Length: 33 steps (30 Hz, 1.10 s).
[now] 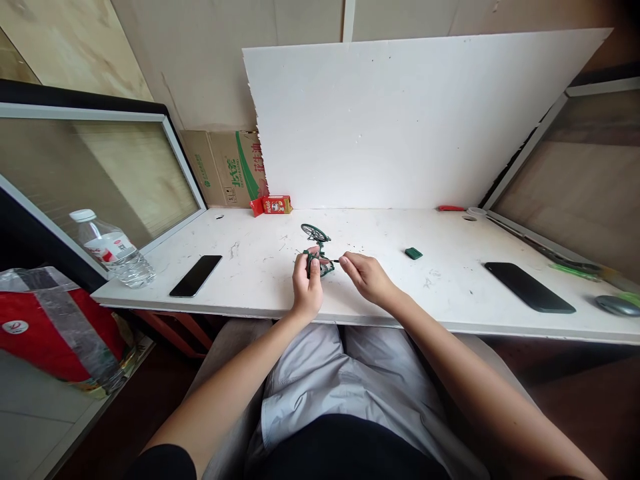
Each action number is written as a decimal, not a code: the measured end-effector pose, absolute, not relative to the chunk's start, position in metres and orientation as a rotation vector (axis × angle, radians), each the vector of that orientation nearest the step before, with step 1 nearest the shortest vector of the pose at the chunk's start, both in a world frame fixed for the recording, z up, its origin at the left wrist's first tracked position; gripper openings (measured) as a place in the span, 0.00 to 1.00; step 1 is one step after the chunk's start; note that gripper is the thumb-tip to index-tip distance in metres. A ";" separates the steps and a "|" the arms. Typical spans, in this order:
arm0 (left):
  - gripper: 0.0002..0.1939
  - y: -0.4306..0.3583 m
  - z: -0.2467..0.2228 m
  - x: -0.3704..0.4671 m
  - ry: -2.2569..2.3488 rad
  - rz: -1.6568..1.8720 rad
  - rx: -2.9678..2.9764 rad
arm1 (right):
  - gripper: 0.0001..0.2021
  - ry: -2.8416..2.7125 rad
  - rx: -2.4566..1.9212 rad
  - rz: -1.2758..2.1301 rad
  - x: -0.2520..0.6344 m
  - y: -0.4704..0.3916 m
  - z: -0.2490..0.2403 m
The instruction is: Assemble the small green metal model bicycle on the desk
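1. Far to the left of the green model bicycle, we have a capped water bottle; a dark phone lies less far out on the same side. Both sit well apart from the model, probably so that our forearms have room.
2. Behind the model and to its left stands a cardboard box, with a small red packet in front of it, out of our way.
3. Our left hand is closed around the near part of the model, thumb on our side. We judge that this grip steadies a slight, spindly thing while leaving its spoked wheel free at the far end.
4. Just right of the model, our right hand pinches a thin dark rod that points at it. A fingertip hold seems chosen for fine control; we cannot tell whether the rod is a tool or a part, nor whether it touches.
5. Right of the model lies a small green block, apart from both hands yet within easy reach.
6. Far to the model's right are a second phone and, beyond it, a mouse, seemingly set aside.
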<state>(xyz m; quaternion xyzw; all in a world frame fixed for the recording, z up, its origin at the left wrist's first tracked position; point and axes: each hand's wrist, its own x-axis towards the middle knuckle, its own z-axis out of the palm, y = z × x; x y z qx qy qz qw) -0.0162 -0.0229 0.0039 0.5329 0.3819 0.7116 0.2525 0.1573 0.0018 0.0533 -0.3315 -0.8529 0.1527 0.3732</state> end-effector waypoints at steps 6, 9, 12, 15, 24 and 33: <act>0.22 -0.023 0.002 -0.016 1.022 1.928 1.518 | 0.25 -2.062 -0.900 0.518 0.154 0.000 0.049; 0.21 -0.021 0.001 -0.016 1.018 1.924 1.492 | 0.20 -2.096 -0.902 0.480 0.153 -0.003 0.051; 0.21 -0.019 0.000 -0.018 1.026 1.941 1.479 | 0.18 -2.144 -0.875 0.470 0.154 -0.002 0.052; 0.20 -0.018 0.000 -0.021 1.032 1.953 1.525 | 0.20 -2.166 -0.860 0.473 0.156 0.001 0.053; 0.19 -0.022 0.000 -0.020 1.004 1.944 1.699 | 0.18 -2.031 -0.886 0.408 0.154 0.005 0.044; 0.20 -0.019 -0.003 -0.017 1.015 1.923 1.585 | 0.14 -2.008 -0.713 0.271 0.154 0.010 0.035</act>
